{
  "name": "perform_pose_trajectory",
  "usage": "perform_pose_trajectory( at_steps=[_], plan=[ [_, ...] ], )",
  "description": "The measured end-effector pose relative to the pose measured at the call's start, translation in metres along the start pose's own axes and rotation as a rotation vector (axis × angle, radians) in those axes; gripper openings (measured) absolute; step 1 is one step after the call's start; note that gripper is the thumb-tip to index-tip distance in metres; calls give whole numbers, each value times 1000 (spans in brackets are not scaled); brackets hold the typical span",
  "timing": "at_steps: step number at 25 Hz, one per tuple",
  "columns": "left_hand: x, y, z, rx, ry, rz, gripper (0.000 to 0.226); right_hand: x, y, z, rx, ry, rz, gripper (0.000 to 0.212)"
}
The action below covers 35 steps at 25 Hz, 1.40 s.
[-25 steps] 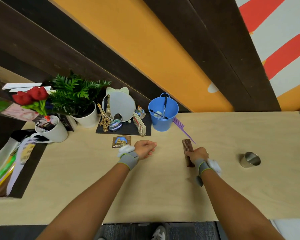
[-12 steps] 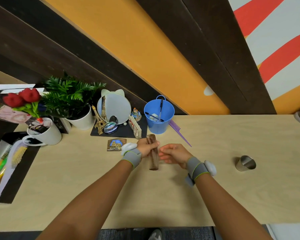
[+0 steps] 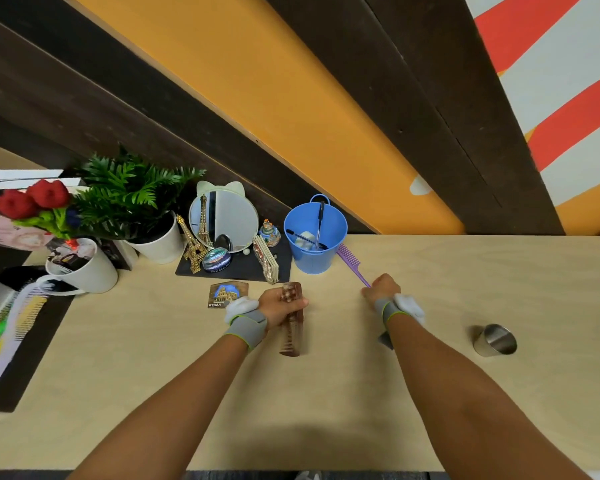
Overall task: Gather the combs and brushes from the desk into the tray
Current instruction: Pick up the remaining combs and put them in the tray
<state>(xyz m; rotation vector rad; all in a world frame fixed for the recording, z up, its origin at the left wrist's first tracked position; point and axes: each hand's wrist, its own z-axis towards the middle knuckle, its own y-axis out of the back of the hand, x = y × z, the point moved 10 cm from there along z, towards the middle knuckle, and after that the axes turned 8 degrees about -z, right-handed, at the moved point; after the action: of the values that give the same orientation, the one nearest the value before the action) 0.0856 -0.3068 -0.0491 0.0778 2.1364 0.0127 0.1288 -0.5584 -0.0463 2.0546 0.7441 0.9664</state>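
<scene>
Combs out, two: brown comb (image 3: 291, 320) in left hand (image 3: 280, 306), purple comb (image 3: 352, 263) at right hand (image 3: 381, 291).

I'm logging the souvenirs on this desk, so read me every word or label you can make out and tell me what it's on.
"ROMA": on the Colosseum souvenir magnet, lower left corner.
Print on the round glass paperweight: there, but too small to read.
Pinkish card at far left: faint lettering, blurred.
Nothing else carries readable text.
</scene>
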Motion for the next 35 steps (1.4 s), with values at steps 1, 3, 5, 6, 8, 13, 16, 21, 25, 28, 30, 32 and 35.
perform_pose_trajectory(
  at_steps=[1,3,5,6,8,13,16,21,25,28,30,32,35],
  plan=[
    [3,5,0,-16,4,4,17,-4,-2,2,-1,1,-38,38],
    [6,14,-2,-57,13,5,19,-6,-5,3,-3,4,-83,37],
    [8,16,-4,-63,21,-14,20,-4,-6,1,8,11,-104,36],
    [9,16,-4,-59,28,-21,19,-3,-9,0,22,24,-130,36],
    [13,17,-3,-49,55,-27,18,0,-13,-8,51,56,-187,34],
    [12,10,-5,-32,66,-61,14,-13,-29,-31,87,38,-1,29],
    [10,3,-9,23,102,-59,16,-17,-34,-50,86,83,303,31],
    [6,16,-18,-1,155,-273,20,7,-37,-112,297,332,609,33],
    [7,38,-17,-31,157,-411,39,30,-68,-147,496,488,385,31],
    [0,60,-26,-55,129,-492,49,50,-93,-162,564,552,208,32],
    [-7,71,-34,-40,103,-476,51,62,-105,-165,577,571,138,33],
    [-10,93,-42,-78,49,-379,35,79,-113,-174,598,596,93,32],
    [-18,120,-51,-108,-42,-334,10,105,-119,-183,592,618,86,25]
  ],
)
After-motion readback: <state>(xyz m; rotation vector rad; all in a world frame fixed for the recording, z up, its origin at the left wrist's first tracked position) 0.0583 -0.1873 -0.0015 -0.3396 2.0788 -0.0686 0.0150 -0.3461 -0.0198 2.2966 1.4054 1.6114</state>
